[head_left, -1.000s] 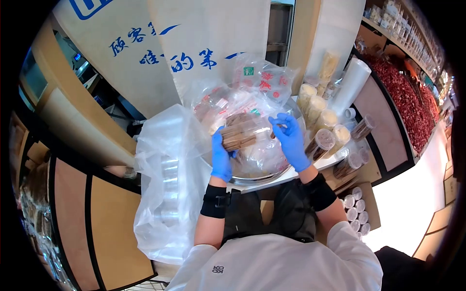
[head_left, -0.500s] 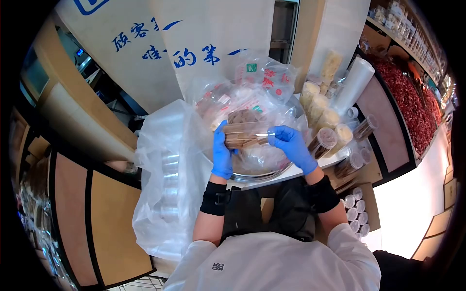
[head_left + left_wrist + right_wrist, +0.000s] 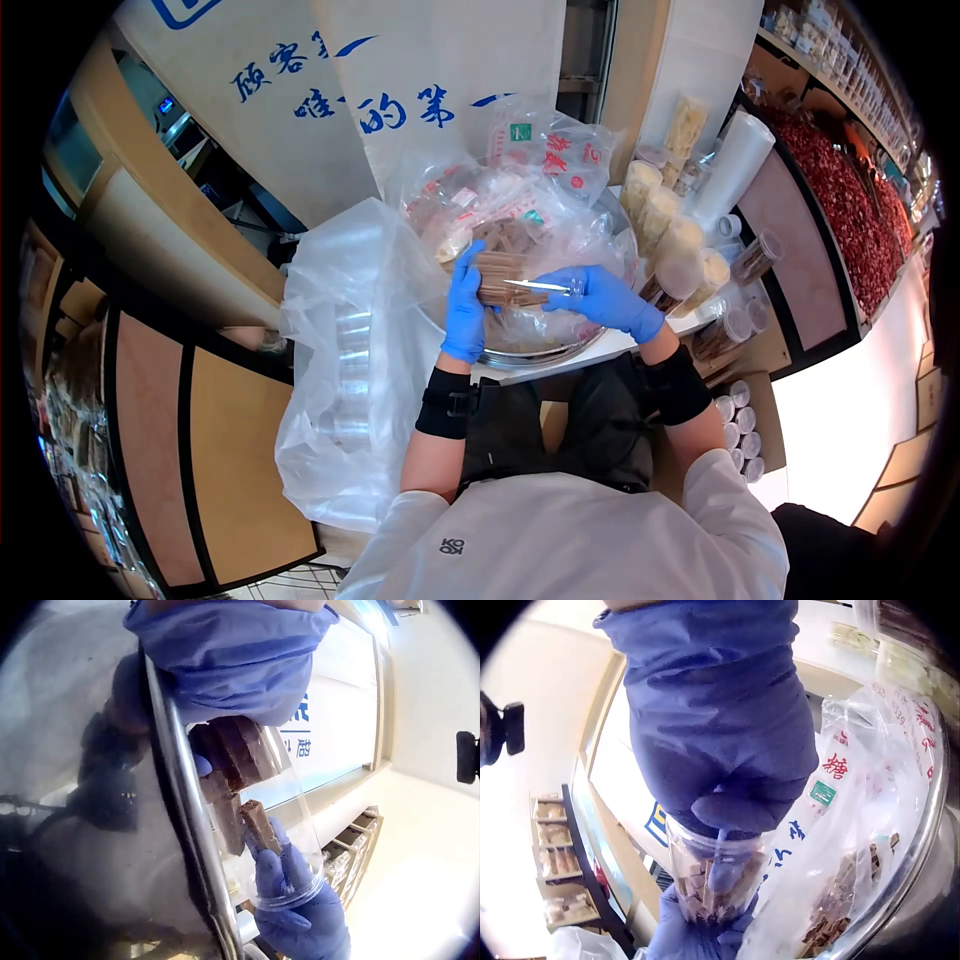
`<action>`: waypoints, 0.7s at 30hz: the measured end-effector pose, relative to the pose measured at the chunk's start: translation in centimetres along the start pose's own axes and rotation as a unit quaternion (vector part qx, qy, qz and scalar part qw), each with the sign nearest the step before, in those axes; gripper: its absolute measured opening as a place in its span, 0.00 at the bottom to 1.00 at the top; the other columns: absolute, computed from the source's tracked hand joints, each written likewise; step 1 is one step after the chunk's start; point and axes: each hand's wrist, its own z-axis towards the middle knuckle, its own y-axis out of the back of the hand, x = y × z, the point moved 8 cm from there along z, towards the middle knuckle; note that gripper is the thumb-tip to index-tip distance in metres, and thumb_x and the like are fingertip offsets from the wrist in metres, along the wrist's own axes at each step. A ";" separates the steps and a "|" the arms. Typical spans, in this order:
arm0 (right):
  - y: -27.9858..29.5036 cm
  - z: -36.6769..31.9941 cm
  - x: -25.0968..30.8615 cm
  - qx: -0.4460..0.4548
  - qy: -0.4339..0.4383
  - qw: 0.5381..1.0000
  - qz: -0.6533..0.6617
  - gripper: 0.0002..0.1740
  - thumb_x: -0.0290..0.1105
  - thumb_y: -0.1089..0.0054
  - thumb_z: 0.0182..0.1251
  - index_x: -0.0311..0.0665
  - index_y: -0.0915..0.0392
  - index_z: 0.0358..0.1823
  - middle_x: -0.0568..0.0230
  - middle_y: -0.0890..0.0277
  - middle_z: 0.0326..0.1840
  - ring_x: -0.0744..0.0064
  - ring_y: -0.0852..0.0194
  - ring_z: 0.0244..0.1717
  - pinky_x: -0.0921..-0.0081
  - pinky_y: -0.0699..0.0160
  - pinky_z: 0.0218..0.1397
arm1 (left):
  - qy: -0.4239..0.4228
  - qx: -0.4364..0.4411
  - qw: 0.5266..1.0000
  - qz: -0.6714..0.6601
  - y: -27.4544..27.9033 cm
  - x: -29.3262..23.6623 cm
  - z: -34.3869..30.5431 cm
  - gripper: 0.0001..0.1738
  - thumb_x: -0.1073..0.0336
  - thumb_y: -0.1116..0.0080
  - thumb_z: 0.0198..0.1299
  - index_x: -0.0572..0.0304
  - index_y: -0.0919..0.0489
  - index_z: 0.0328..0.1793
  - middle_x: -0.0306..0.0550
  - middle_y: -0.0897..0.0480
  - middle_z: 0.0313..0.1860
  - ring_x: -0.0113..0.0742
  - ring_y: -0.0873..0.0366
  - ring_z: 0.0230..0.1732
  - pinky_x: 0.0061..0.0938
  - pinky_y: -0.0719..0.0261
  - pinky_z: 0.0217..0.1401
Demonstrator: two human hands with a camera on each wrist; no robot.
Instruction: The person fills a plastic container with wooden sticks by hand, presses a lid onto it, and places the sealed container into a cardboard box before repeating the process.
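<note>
My left hand (image 3: pixel 464 305), in a blue glove, grips a clear plastic jar (image 3: pixel 300 799) around its base end. The jar lies tilted sideways over the basin, its mouth towards my right hand. Packed inside are several flat brown sticks (image 3: pixel 498 276), lined up lengthwise. My right hand (image 3: pixel 610 302), also blue-gloved, reaches through the jar's rim (image 3: pixel 289 901). Its fingers are inside and pinch a single brown stick (image 3: pixel 259 825), which lies close to the packed ones. Below the jar, more brown pieces (image 3: pixel 825 937) lie in an opened plastic bag (image 3: pixel 870 765) with red print.
A metal basin (image 3: pixel 545 362) holds the bags. To the right stand filled jars (image 3: pixel 680 235) and a roll of clear plastic (image 3: pixel 735 160). On the left lies a large translucent bag (image 3: pixel 315 400) of clear jars. A box of small lidded jars (image 3: pixel 745 420) sits lower right.
My right hand has gone from beside the jar to its mouth and then left into it, carrying a brown stick. My left hand has turned the jar more level and shifted slightly right.
</note>
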 end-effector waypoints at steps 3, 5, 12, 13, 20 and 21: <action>-0.1 -0.3 -0.1 0.051 0.017 0.998 -0.042 0.19 0.23 0.43 0.65 0.31 0.26 0.58 0.61 0.22 0.51 0.73 0.20 0.45 0.76 0.22 0.52 | 0.010 0.006 1.000 -0.017 0.0 0.2 -0.1 0.34 0.43 0.54 0.62 0.52 0.35 0.70 0.42 0.30 0.64 0.35 0.35 0.66 0.34 0.39 0.69; 0.7 -0.8 0.4 0.020 -0.005 1.000 -0.012 0.20 0.24 0.44 0.66 0.32 0.28 0.60 0.61 0.23 0.53 0.74 0.21 0.46 0.76 0.23 0.54 | 0.011 0.006 1.000 -0.022 0.0 0.2 -0.1 0.34 0.43 0.54 0.62 0.52 0.35 0.70 0.42 0.30 0.63 0.35 0.34 0.65 0.33 0.37 0.68; 0.7 -1.1 1.3 -0.026 0.096 0.976 -0.193 0.20 0.28 0.49 0.70 0.33 0.30 0.62 0.65 0.23 0.55 0.82 0.24 0.46 0.79 0.23 0.53 | -0.040 -0.009 0.999 -0.005 0.3 -0.3 0.0 0.29 0.46 0.55 0.66 0.50 0.35 0.69 0.39 0.27 0.56 0.25 0.25 0.45 0.18 0.27 0.34; 0.7 -1.1 1.0 -0.023 0.078 0.984 -0.156 0.20 0.30 0.50 0.71 0.34 0.30 0.63 0.64 0.24 0.56 0.83 0.24 0.47 0.81 0.22 0.48 | -0.038 -0.008 0.999 -0.006 0.2 -0.2 0.0 0.29 0.46 0.55 0.66 0.50 0.35 0.69 0.39 0.27 0.56 0.25 0.25 0.45 0.18 0.27 0.34; 0.7 -2.3 -0.2 0.056 -0.101 0.993 -0.004 0.24 0.37 0.53 0.72 0.36 0.33 0.66 0.61 0.27 0.60 0.82 0.23 0.47 0.88 0.27 0.27 | -0.045 0.000 0.999 -0.004 0.4 -0.3 -0.1 0.32 0.44 0.54 0.65 0.52 0.35 0.70 0.40 0.30 0.62 0.31 0.30 0.58 0.25 0.28 0.53; 0.5 -2.5 0.0 0.055 -0.102 0.993 -0.002 0.24 0.37 0.53 0.72 0.36 0.33 0.66 0.61 0.27 0.60 0.82 0.23 0.47 0.88 0.27 0.27 | -0.062 0.000 0.998 0.013 0.4 -0.3 -0.1 0.33 0.43 0.55 0.64 0.52 0.34 0.69 0.40 0.30 0.63 0.32 0.32 0.62 0.27 0.32 0.62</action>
